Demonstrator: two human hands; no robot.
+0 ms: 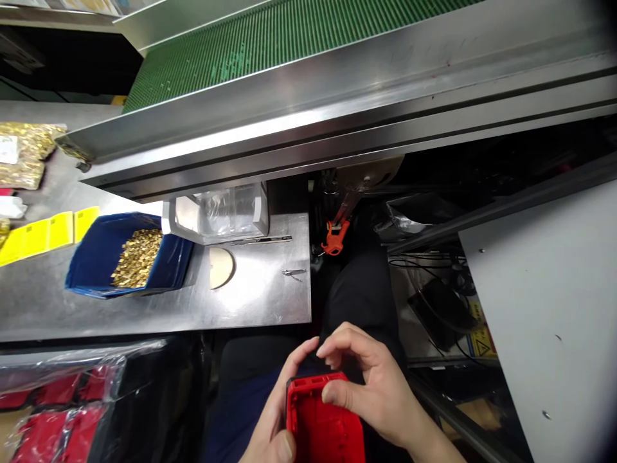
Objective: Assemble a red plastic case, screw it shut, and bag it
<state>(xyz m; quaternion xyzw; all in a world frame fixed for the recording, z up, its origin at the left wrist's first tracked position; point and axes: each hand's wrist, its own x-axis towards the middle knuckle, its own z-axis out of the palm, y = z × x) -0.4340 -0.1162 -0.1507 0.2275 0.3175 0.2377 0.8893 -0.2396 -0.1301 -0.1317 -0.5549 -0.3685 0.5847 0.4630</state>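
Note:
A hollow red plastic housing point(328, 421) with an open face sits low in front of my lap. My left hand point(277, 411) is closed on its left side, thumb at the near edge and fingers along the outer wall. Over its upper right corner is my right hand point(373, 389). The right thumb overlaps the housing's rim, while the curved fingers stay apart from the thumb beyond it. No object shows between them. The lower part of the housing runs out of view.
Left on the metal table point(260, 302) stand a blue bin point(87, 257) of small brass-coloured parts and a clear bin point(226, 212). A green conveyor belt point(289, 38) crosses above. Bagged red parts point(43, 431) lie lower left. An orange-handled tool point(336, 238) hangs ahead.

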